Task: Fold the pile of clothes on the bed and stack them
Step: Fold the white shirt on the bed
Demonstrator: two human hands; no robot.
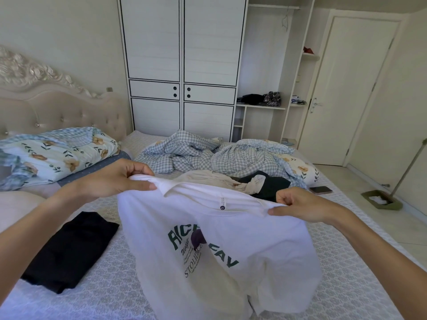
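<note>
At the top edge of the white T-shirt, both hands have a grip on the cloth: the left hand pinches one shoulder between thumb and curled fingers, and the right hand pinches the other shoulder the same way. Held apart like this, the hands keep the neckline stretched between them, so the shirt hangs open with its green print facing the person, probably to square it up before it is laid flat for folding. The shirt's body drops below the grip, and its lower part sags toward the bed in loose creases.

Just left of the hanging shirt, a folded black garment lies flat on the bed, likely the start of the stack. Beyond the hands, a small pile of unfolded clothes, beige and dark, waits on the bed. Behind that sits a rumpled checked quilt, and a phone lies near the bed's right edge.
</note>
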